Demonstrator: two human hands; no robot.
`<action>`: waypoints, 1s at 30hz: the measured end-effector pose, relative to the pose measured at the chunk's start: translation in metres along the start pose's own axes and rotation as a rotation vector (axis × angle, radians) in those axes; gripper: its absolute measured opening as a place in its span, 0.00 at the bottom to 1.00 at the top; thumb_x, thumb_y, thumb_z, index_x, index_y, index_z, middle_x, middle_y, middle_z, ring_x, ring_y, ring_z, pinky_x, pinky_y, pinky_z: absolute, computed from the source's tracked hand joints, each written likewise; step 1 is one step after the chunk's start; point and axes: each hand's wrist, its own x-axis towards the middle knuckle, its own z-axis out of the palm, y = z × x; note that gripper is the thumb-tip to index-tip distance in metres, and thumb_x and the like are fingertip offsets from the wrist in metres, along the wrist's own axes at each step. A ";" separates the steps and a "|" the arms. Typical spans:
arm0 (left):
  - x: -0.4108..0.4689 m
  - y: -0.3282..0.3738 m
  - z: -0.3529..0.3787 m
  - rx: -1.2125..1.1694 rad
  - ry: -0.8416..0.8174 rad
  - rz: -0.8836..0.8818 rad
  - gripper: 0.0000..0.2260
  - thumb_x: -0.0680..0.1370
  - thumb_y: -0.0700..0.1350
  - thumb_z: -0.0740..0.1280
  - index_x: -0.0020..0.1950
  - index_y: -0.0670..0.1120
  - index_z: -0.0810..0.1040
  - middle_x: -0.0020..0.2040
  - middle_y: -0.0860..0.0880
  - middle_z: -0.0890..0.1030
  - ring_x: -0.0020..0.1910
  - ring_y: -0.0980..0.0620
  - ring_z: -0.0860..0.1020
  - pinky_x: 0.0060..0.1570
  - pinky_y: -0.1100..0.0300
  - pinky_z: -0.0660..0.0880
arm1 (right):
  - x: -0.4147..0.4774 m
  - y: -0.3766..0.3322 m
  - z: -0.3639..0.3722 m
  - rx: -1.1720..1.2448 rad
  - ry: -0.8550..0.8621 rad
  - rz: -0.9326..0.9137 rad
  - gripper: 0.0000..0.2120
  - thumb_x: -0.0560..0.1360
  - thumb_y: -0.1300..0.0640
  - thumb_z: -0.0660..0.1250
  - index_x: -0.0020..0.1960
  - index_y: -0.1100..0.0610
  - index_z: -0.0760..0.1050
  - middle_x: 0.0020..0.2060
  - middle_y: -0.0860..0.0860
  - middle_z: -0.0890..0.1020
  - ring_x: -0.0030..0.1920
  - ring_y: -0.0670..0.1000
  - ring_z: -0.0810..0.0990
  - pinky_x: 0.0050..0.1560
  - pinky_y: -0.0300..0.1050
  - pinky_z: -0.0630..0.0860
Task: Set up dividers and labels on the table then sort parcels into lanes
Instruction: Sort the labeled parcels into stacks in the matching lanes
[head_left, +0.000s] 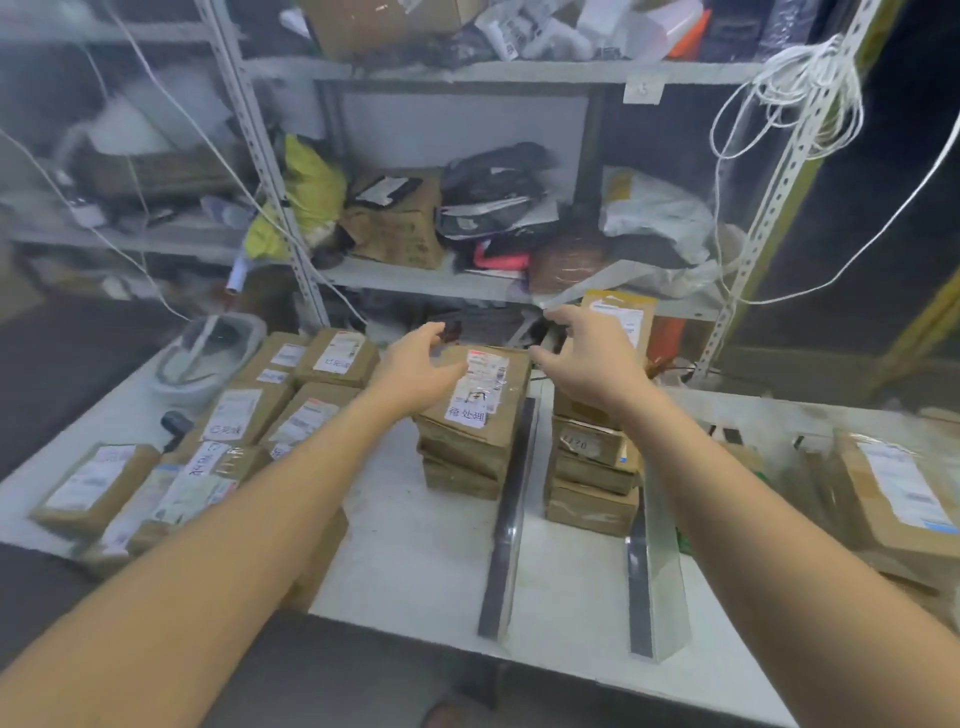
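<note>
Sorting looked well along but not finished. Two clear dividers stood on the white table (415, 545), the left divider (511, 499) and the right divider (657, 561), running front to back, each with a dark strip along its base, marking lanes. Left of them a spread of brown parcels (249, 415) lay flat in overlapping rows, several carrying printed slips (332, 362). Between that spread and the left divider sat the middle stack (462, 457), several boxes high and slightly skewed. Its top parcel (498, 410) was tilted a little and bore a courier label (483, 366) plus a white slip (466, 415) with characters. Between the two dividers stood the right stack (592, 467), also several boxes high, with an upright parcel (621, 312) behind it. Beyond the right divider a large parcel (893, 488) lay flat near the table's right edge; judged unsorted, so work was left there. The left hand (415, 364) hovered over the top parcel's left rear corner, fingers loosely spread, grasping nothing; contact could not be told. The right hand (592, 358) hung just right of the same parcel, above the right stack, fingers spread, also released. Judged step: squaring or lifting the top parcel. All parcels were taped cardboard, creased, matte, and looked light enough for one hand.
</note>
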 end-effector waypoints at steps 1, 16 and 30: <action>-0.006 -0.009 -0.012 0.068 0.013 -0.001 0.32 0.78 0.57 0.67 0.78 0.50 0.62 0.75 0.50 0.69 0.72 0.48 0.68 0.68 0.51 0.68 | 0.001 -0.010 0.008 -0.006 -0.035 -0.035 0.27 0.74 0.50 0.69 0.72 0.54 0.72 0.68 0.52 0.77 0.68 0.53 0.74 0.65 0.48 0.72; -0.034 -0.193 -0.165 0.570 0.064 -0.040 0.28 0.78 0.53 0.64 0.77 0.49 0.63 0.72 0.46 0.71 0.69 0.44 0.70 0.62 0.45 0.73 | 0.020 -0.162 0.161 -0.245 -0.240 -0.190 0.27 0.76 0.49 0.66 0.74 0.51 0.68 0.68 0.52 0.75 0.68 0.55 0.73 0.62 0.55 0.76; 0.031 -0.319 -0.188 0.591 -0.112 0.058 0.27 0.77 0.52 0.66 0.75 0.47 0.66 0.69 0.46 0.73 0.67 0.44 0.72 0.60 0.47 0.73 | 0.052 -0.220 0.280 -0.328 -0.328 0.045 0.25 0.78 0.48 0.63 0.73 0.51 0.68 0.68 0.51 0.75 0.66 0.55 0.74 0.57 0.52 0.75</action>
